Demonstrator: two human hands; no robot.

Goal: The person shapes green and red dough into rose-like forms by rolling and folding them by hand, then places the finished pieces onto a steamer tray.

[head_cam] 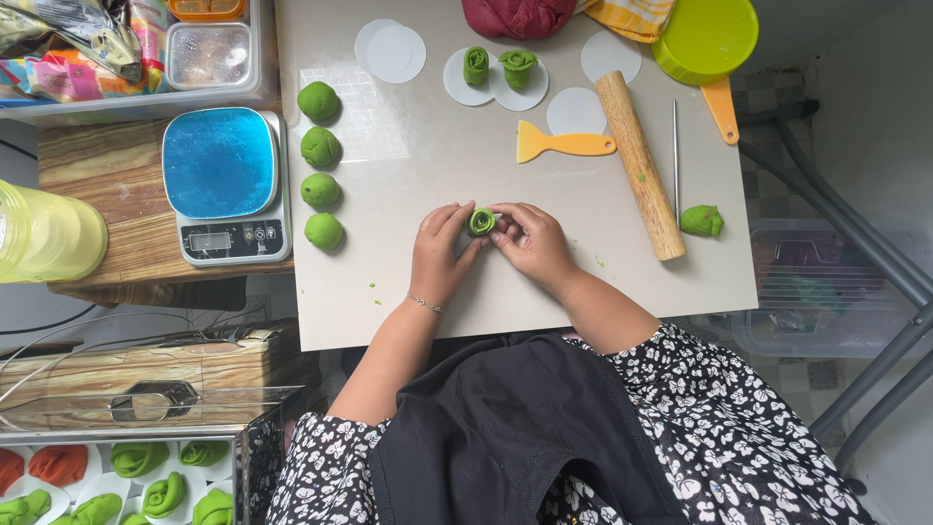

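Both hands, left hand point(442, 251) and right hand point(530, 243), pinching a rolled green dough rosette point(481, 222); two finished rosettes point(498, 66) beyond the grip, four dough balls point(321, 165) left of it unshaped.

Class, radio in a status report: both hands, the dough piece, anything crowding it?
Left hand and right hand pinch the small rolled green dough spiral. It sits over the grey board. Wooden rolling pin lies apart, right.

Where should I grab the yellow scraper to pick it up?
Take the yellow scraper by its narrow handle, the end pointing toward the wooden rolling pin. It lies flat with the wide blade on the far side, so coming from above and pinching the handle's edges looks easiest.
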